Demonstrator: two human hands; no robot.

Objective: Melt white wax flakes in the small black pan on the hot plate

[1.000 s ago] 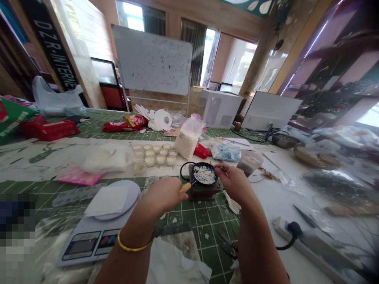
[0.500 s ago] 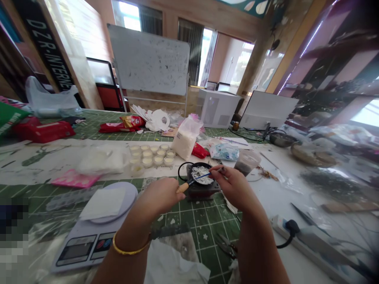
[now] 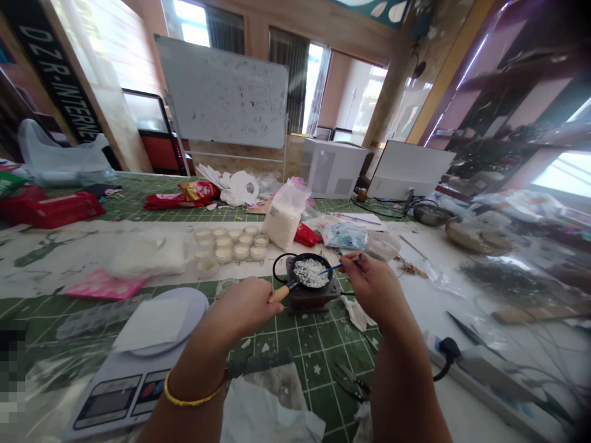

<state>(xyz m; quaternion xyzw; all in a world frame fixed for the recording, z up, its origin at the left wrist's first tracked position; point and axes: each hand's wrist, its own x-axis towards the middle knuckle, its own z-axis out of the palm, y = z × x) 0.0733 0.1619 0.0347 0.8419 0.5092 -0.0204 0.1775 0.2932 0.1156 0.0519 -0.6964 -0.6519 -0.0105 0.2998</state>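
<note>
The left hand (image 3: 247, 307) grips the wooden handle of the small black pan (image 3: 300, 255), its fingers closed around the grip; the pan rests on the hot plate (image 3: 307, 303) and contains white pellets (image 3: 310, 272). The fingers of the right hand (image 3: 372, 283) pinch a thin blue stick (image 3: 331, 268), its tip at the pellets. Filled cups (image 3: 241, 251) stand near the pan, beside the bag of white granules (image 3: 282, 221).

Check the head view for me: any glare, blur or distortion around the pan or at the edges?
Head view: pan and white pieces fairly clear; windows blown out; whiteboard marks too soft to read; far right smeared, the power strip looking stretched toward the corner; lower left edge broken into pixel blocks.
</note>
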